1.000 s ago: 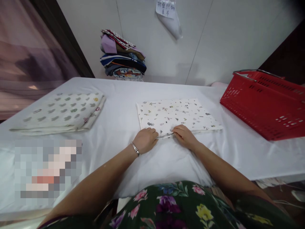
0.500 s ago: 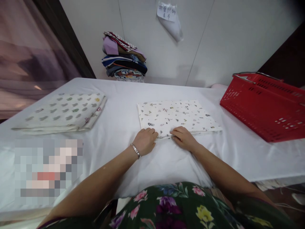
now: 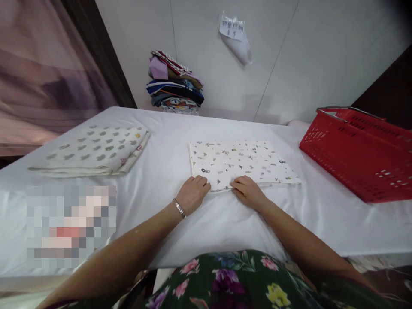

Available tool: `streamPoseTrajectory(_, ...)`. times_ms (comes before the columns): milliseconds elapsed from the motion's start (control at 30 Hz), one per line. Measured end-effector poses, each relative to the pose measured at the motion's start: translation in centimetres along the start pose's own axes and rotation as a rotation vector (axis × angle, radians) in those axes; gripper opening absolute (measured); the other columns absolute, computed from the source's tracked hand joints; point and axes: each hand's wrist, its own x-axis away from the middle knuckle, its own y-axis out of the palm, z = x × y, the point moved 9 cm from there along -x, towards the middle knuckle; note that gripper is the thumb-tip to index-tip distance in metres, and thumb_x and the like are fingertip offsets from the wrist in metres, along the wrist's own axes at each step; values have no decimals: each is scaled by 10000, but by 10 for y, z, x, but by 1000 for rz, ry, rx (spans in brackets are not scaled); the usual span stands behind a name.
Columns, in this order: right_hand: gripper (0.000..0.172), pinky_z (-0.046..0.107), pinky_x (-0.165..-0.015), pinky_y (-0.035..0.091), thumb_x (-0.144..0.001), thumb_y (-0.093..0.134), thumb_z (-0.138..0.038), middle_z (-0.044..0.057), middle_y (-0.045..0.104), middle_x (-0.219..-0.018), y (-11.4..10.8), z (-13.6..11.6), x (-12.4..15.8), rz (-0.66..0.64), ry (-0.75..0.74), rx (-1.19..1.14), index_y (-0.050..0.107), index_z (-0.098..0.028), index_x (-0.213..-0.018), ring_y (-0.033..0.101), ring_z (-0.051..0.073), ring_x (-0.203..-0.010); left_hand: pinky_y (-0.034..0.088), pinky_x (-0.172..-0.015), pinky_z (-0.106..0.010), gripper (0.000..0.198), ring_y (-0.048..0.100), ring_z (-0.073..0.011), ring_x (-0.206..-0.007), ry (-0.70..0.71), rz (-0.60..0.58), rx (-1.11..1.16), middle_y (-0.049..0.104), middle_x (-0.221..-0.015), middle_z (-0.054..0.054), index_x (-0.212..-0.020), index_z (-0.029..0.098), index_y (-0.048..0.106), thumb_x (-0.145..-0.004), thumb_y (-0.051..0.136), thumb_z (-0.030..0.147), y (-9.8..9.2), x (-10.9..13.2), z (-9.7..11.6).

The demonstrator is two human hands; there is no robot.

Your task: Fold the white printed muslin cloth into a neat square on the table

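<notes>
A white folded cloth (image 3: 241, 161) with small printed figures and plants lies flat in front of me, its folded near edge towards my body. My left hand (image 3: 193, 195), with a silver bracelet at the wrist, has its curled fingers closed at the near left corner. A short way to the right, my right hand (image 3: 249, 193) pinches the same near edge, thumb tucked low. The fingertips' undersides are hidden. Farther left lies a second folded cloth (image 3: 96, 148), cream with grey, green and yellow blob prints, and neither hand touches it.
The table wears a white tablecloth (image 3: 167, 146). A red plastic basket (image 3: 350, 159) with metal handles stands at the right. Against the wall rises a stack of folded fabrics (image 3: 175, 83). A paper sign (image 3: 232, 30) hangs above. A pixelated patch covers the table's near left.
The camera view has shifted slightly, so the scene sits a little lower and farther right. My left hand has edged slightly outward at the corner; the right keeps its place on the cloth's edge.
</notes>
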Motion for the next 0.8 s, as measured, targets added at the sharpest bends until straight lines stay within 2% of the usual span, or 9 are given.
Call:
streamPoseTrajectory(167,210,357,-798,407,-878,472,-249,93,587,-976,1,0,0,13,2,3,591,-186,-1038,500,203,-916,391,-743,-350,245,487,-220,-951,-76,59,69,574,-974,-80,-973,173,575,-764,489,78,-9,12,-6)
streamPoseTrajectory(267,214,352,-789,411,-888,455,-249,93,591,-964,2,2,1,36,-2,22,597,-187,-1035,503,200,-907,398,-751,-346,274,497,-212,-942,-88,91,74,589,-955,-74,-959,173,586,-749,471,41,-14,13,-10)
streamPoseTrajectory(367,220,346,-787,415,-896,435,-240,93,593,-955,1,0,1,63,-18,30,608,-188,-1022,508,194,-898,399,-750,-344,269,497,-209,-941,-77,145,57,597,-945,-72,-946,181,598,-792,430,38,-14,13,-11)
streamPoseTrajectory(567,220,344,-767,421,-885,442,-230,93,586,-943,2,-2,1,37,0,37,625,-192,-1002,508,191,-877,407,-696,-324,233,503,-198,-892,-61,75,54,598,-889,-70,-883,173,613,-823,423,52,1,17,-8)
streamPoseTrajectory(800,223,354,-768,426,-886,438,-240,92,586,-944,2,-3,1,24,16,22,628,-191,-992,510,197,-879,402,-781,-341,266,493,-200,-993,-95,116,86,609,-979,-67,-996,204,604,-842,428,77,-9,20,-13)
